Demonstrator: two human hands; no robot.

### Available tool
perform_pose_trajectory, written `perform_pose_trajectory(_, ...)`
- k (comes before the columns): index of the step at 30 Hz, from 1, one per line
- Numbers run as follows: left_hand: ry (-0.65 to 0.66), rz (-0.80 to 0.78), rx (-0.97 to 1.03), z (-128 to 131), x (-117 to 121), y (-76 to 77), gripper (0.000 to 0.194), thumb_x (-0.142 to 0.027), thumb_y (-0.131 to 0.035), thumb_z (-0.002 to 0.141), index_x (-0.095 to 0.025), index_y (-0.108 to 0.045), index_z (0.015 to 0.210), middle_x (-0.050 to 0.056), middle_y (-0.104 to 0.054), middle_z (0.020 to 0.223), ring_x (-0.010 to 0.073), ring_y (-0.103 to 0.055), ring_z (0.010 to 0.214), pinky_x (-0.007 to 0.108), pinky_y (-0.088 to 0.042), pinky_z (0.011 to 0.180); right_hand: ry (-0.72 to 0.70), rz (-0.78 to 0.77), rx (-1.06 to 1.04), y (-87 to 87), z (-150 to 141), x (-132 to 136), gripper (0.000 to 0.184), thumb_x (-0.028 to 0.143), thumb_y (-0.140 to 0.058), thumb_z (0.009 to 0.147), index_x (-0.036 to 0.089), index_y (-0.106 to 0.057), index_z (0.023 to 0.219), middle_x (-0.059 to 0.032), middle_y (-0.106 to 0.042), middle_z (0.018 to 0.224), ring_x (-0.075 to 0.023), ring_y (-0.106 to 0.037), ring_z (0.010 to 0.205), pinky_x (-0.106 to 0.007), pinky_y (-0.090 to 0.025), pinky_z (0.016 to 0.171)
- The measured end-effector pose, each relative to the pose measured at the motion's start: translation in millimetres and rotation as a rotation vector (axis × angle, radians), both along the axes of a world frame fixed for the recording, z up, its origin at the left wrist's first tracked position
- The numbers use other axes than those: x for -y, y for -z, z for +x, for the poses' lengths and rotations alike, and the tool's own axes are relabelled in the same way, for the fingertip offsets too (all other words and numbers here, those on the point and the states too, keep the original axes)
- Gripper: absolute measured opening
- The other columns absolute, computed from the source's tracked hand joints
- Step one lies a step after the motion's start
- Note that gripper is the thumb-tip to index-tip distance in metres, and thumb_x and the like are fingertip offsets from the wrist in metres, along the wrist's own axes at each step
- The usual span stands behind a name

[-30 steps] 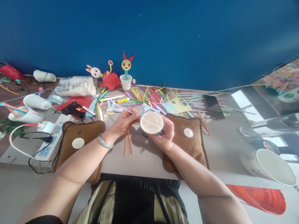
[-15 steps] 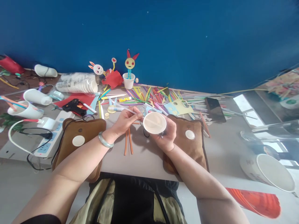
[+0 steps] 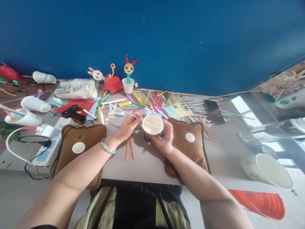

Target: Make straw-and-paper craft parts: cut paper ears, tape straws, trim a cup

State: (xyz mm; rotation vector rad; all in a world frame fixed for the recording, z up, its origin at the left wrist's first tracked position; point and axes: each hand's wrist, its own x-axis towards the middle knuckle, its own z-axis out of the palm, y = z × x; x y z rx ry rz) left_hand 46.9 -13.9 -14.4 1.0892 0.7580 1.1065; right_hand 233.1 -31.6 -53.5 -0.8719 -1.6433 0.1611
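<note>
Above the middle of the table, my right hand (image 3: 166, 139) wraps round a white paper cup (image 3: 152, 125), its open mouth facing up towards me. A pale straight line shows inside the cup; whether it is part of the stick I cannot tell. Pinched between the thumb and fingers of my left hand (image 3: 128, 126) is a thin whitish stick (image 3: 127, 113) that points up to the left. The fingertips are close against the cup's left rim. Below the hands lie a few orange-brown sticks (image 3: 131, 149).
Brown cushion-like pads lie left (image 3: 94, 135) and right (image 3: 189, 156). Behind are colourful sticks (image 3: 140, 98), a rabbit-eared figure in a cup (image 3: 128, 86), stacked cups (image 3: 78, 90) and a phone (image 3: 214, 111). A glue gun (image 3: 73, 112) and power strip (image 3: 51, 143) are left, a bowl (image 3: 252, 170) right.
The view shifts slightly to and fro. Both hands stay together at the cup, which tips a little; the left hand keeps its pinch on the stick.
</note>
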Motion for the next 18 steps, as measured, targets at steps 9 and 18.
perform_pose_trajectory(9, 0.052, -0.056, -0.006, 2, -4, 10.6, 0.034, -0.045, -0.062, 0.090, -0.022, -0.065, 0.115, 0.005, -0.071, 0.112, 0.0205, -0.066, 0.101, 0.034, -0.052, 0.090, -0.016, -0.044, -0.025, -0.8, -2, 1, 0.066, 0.032, -0.083, 0.075, 0.023, -0.052, 0.132, -0.0126, -0.068, 0.122, -0.0271, -0.070, 0.107, -0.037, -0.061, 0.084)
perform_pose_trajectory(18, 0.184, 0.228, -0.191, -5, -7, 17.7, 0.047, -0.040, -0.064, 0.087, -0.024, -0.066, 0.132, 0.010, -0.060, 0.143, 0.0313, -0.049, 0.138, 0.046, -0.039, 0.116, 0.046, -0.099, 0.011, 1.2, -2, 6, 0.062, 0.049, -0.079, 0.076, 0.024, -0.054, 0.127, -0.0107, -0.069, 0.112, -0.0230, -0.071, 0.090, -0.033, -0.061, 0.072)
